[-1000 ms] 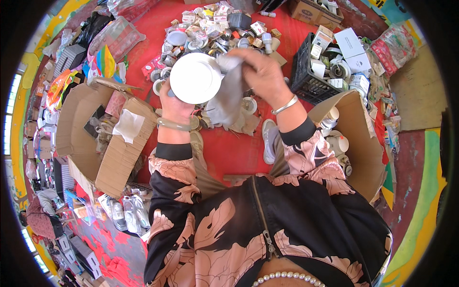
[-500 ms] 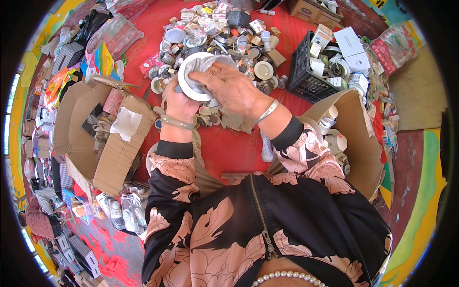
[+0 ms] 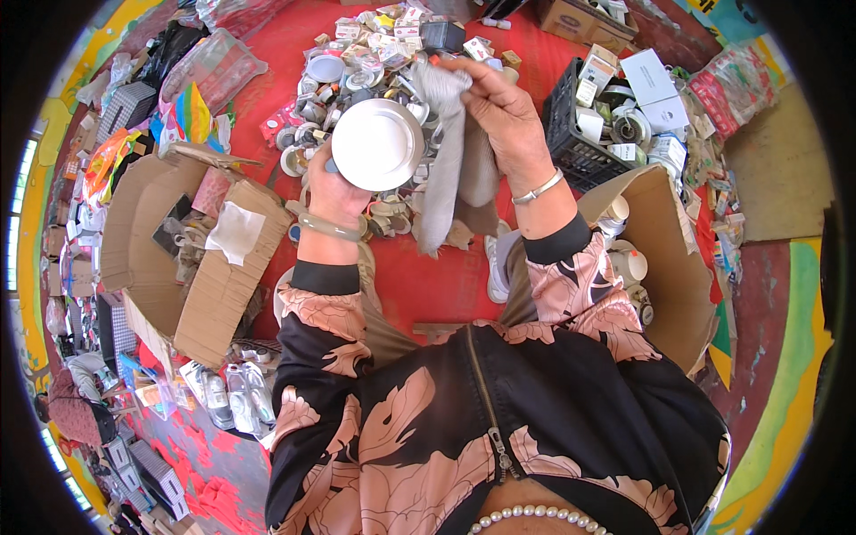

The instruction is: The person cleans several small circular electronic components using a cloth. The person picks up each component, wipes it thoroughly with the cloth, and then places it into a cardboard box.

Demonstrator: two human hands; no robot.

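My left hand (image 3: 333, 193) grips a round white light fitting (image 3: 377, 145) by its lower left edge, with its smooth, pale face and raised rim turned up. Most of those fingers are hidden beneath the fitting. To the right, my right hand (image 3: 510, 120) pinches a grey cloth (image 3: 443, 169) near its top between thumb and fingers. The cloth hangs down in long folds, apart from the fitting. Under and beyond both hands spreads a pile of lamps, light fittings and small boxes (image 3: 361, 76) on red sheeting.
At my left stands an open cardboard box (image 3: 134, 227) with bits inside. A black plastic crate (image 3: 571, 134) full of parts and boxes is at the far right. Nearer on that side, another cardboard box (image 3: 682, 259) holds white light fittings. My shoes (image 3: 497, 267) flank the red sheeting (image 3: 437, 294).
My right hand has lifted the cloth off the fitting and moved right, so the cloth now hangs loose. The fitting's face is uncovered, and my left hand still holds it in nearly the same place.
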